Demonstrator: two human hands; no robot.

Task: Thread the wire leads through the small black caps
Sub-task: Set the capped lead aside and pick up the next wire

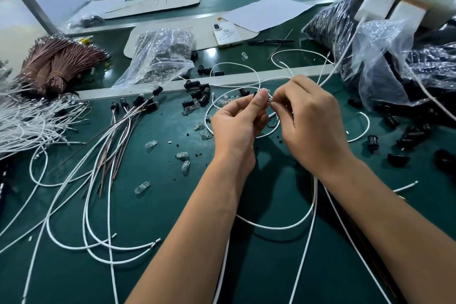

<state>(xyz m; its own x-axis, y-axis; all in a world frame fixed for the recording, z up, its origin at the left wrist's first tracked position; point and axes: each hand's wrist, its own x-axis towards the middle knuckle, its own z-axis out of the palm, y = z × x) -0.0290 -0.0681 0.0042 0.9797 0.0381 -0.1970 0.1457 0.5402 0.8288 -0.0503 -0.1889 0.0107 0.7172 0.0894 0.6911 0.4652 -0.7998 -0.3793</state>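
My left hand (238, 121) pinches a small black cap (255, 94) between thumb and fingers, above the green mat. My right hand (311, 116) meets it fingertip to fingertip and pinches the thin wire leads (271, 101) at the cap. White wires (276, 226) loop under both wrists and trail toward me. Loose black caps (201, 96) and small clear bulbs (151, 143) lie scattered on the mat beyond and to the left of my hands. Most of the held cap is hidden by my fingers.
Finished capped wires (123, 128) fan out at the left beside bundles of white wire (22, 118) and brown wire (56, 61). Plastic bags of parts sit at centre back (160, 54) and right (385, 57). A phone (227, 33), pen (270, 41) and paper (269, 11) lie farther back.
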